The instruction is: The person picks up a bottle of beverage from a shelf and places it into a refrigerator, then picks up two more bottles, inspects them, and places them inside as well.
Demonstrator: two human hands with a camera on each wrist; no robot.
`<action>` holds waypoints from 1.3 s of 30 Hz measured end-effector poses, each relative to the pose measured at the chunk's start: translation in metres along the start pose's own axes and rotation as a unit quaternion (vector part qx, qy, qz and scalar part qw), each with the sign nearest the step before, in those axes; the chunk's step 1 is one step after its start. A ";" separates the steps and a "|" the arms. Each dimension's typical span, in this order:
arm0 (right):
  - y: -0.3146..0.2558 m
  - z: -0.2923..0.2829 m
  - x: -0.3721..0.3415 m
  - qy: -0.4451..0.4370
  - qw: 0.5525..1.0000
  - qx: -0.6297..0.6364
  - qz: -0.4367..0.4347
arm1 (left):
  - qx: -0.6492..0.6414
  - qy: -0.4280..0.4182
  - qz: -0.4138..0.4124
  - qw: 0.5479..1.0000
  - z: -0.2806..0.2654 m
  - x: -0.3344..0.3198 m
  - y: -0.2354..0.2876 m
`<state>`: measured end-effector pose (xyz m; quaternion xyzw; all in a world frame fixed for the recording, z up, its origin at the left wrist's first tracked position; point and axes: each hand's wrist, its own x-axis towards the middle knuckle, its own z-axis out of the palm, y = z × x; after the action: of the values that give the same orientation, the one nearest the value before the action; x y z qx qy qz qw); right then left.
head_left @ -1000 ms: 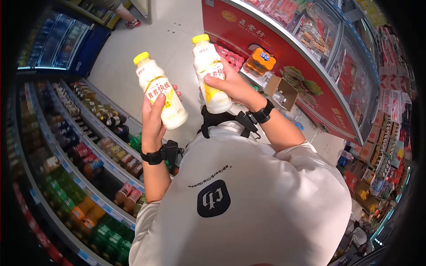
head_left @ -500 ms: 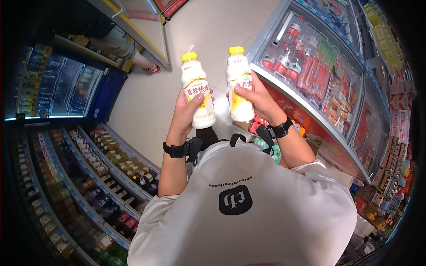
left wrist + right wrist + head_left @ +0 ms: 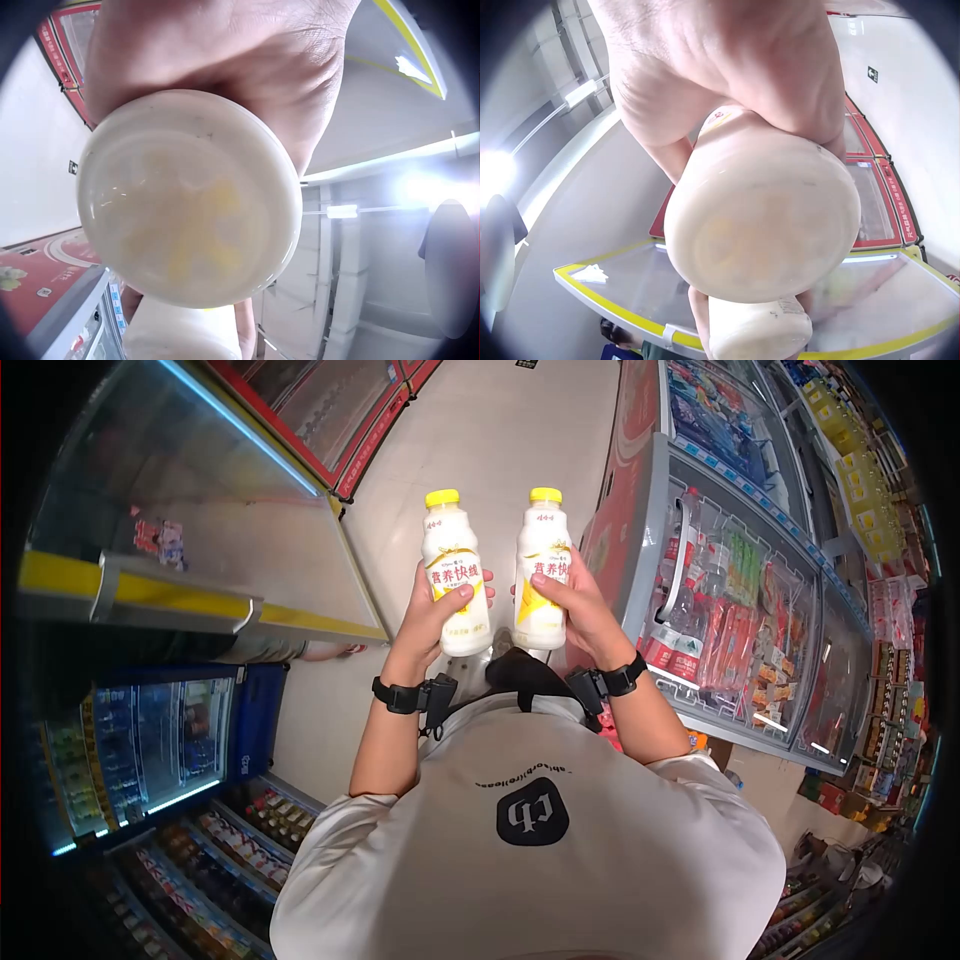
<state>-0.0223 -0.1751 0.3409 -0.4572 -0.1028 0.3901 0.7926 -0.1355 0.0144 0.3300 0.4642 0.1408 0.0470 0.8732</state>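
Note:
In the head view, two white milk drink bottles with yellow caps stand upright side by side in front of the chest. My left hand (image 3: 428, 618) grips the left bottle (image 3: 460, 632), its thumb across the front label and fingertips showing at the far side. The right bottle (image 3: 541, 632) is held the same way by my right hand (image 3: 592, 618). A narrow gap separates the bottles. The left wrist view looks up at the left bottle's round base, with the palm (image 3: 225, 52) behind it. The right wrist view shows the right bottle's base below my palm.
At left, a fridge door with a yellow edge (image 3: 180, 598) stands swung out, a person's leg partly behind it. A blue drinks cooler (image 3: 262, 705) and shelves of bottles lie lower left. Chest freezers (image 3: 735, 610) line the right. Pale floor (image 3: 470, 435) runs ahead between them.
The view has turned toward the aisle; the yellow-edged door now fills the left and the freezers run along the right. The bottles stay gripped, are straighter, and sit closer together than half a second ago.

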 end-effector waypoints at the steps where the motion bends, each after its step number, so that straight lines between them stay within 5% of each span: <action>1: -0.004 -0.004 0.023 0.009 1.000 0.004 -0.005 | -0.027 -0.008 -0.010 1.000 -0.005 0.026 0.008; 7: -0.050 -0.027 0.171 0.007 0.999 0.033 0.039 | -0.042 -0.004 -0.016 0.999 -0.034 0.183 0.055; 11: -0.088 -0.031 0.283 -0.022 0.999 -0.027 -0.014 | -0.034 0.008 0.012 0.999 -0.055 0.280 0.095; 14: -0.121 -0.029 0.376 -0.060 0.997 0.056 -0.014 | -0.042 -0.023 -0.010 0.999 -0.079 0.362 0.134; 16: -0.138 -0.036 0.425 -0.182 0.960 0.212 0.035 | -0.060 -0.032 -0.028 0.997 -0.090 0.404 0.157; 29: -0.200 -0.016 0.726 -0.122 0.987 0.108 0.001 | -0.033 -0.064 0.012 0.997 -0.179 0.666 0.293; 39: -0.269 -0.038 0.942 -0.186 0.971 0.141 0.056 | -0.057 -0.018 0.023 0.998 -0.221 0.868 0.355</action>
<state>0.7736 0.3970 0.3537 -0.2656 -0.1666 0.5226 0.7929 0.6476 0.5752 0.3298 0.4173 0.1117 0.0667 0.8994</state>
